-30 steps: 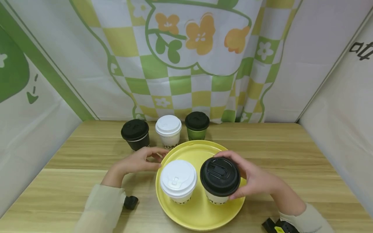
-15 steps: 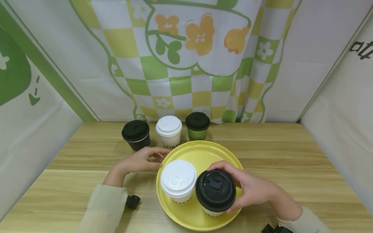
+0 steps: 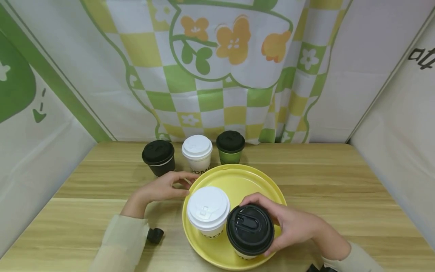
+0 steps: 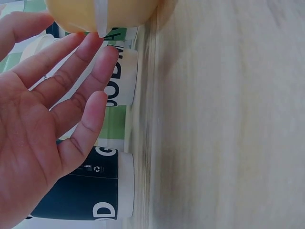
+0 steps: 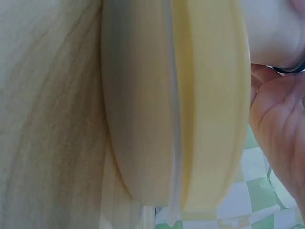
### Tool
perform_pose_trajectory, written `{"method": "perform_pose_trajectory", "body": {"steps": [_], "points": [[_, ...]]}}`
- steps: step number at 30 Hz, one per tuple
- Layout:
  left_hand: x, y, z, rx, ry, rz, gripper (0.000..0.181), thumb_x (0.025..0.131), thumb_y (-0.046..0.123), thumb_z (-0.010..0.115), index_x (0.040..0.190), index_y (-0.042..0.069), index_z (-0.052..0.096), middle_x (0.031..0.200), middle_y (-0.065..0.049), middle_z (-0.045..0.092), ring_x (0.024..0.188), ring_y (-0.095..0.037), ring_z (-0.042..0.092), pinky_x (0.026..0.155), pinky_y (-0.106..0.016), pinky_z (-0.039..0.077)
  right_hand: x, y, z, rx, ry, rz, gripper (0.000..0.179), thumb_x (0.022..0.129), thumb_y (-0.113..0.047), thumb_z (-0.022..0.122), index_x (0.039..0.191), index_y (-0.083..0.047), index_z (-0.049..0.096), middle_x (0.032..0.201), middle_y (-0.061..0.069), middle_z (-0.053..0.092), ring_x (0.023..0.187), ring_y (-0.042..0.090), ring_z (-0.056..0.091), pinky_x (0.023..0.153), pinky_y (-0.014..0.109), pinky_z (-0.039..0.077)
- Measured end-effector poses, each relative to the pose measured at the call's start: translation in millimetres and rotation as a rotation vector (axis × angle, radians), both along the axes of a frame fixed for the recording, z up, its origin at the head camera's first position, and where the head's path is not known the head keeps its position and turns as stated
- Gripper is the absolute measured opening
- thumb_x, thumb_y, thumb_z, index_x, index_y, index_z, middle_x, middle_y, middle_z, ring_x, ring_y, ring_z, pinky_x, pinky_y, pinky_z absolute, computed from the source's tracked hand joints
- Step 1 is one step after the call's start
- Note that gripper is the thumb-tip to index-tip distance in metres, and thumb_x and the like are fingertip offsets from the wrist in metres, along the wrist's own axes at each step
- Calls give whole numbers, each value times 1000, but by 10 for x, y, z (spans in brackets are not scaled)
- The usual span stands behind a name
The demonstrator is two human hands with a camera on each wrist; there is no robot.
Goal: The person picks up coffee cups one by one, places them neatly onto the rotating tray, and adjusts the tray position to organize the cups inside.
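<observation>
A round yellow tray bears two paper coffee cups. My right hand grips the cup with the black lid, thumb and fingers on either side, at the tray's near right. Close to its left stands the white-lidded cup. My left hand is at the tray's left rim, its fingertips right at the edge. In the left wrist view the fingers of this left hand are loosely spread, palm in sight. The right wrist view has the tray's side covering much of the gripped cup.
Behind the tray stand a black cup, a white cup and a green cup with a black lid. All are on the wooden table. A checked curtain hangs at the table's back edge.
My right hand has drawn the black-lidded cup toward me and a little left on the tray, closer beside the white-lidded cup. My left hand has stayed at the rim.
</observation>
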State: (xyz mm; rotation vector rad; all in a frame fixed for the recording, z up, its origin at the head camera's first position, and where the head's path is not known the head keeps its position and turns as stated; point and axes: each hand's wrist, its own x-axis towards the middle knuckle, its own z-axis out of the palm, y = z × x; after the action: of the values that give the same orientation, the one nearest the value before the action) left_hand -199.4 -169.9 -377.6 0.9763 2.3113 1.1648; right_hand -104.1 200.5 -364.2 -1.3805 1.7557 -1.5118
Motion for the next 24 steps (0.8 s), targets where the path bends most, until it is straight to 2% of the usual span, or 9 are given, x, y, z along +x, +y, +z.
{"method": "perform_pose_trajectory", "body": {"steps": [16,19,24], "points": [[-6,-9,-17,-12,-14,1,51,94,13,67,142,5,53,135,-16,61,113,-31,63,98,-52,51,-17,52,-35,10,33,-9,100,74,-2,85,151,-3,20,147,14,39,139,18,41,115,32,39],[-6,-9,-19,-14,-11,1,51,94,13,67,142,5,53,134,-16,61,113,-31,63,98,-53,51,-17,67,-34,15,45,-8,104,77,-11,85,154,-3,16,150,15,37,142,19,39,118,29,34],[-2,-12,-18,-6,-10,5,51,93,13,67,142,5,53,132,-16,62,112,-32,63,97,-51,52,-30,100,7,17,47,-2,109,82,-35,82,157,-4,9,154,18,36,144,21,38,120,27,30]]}}
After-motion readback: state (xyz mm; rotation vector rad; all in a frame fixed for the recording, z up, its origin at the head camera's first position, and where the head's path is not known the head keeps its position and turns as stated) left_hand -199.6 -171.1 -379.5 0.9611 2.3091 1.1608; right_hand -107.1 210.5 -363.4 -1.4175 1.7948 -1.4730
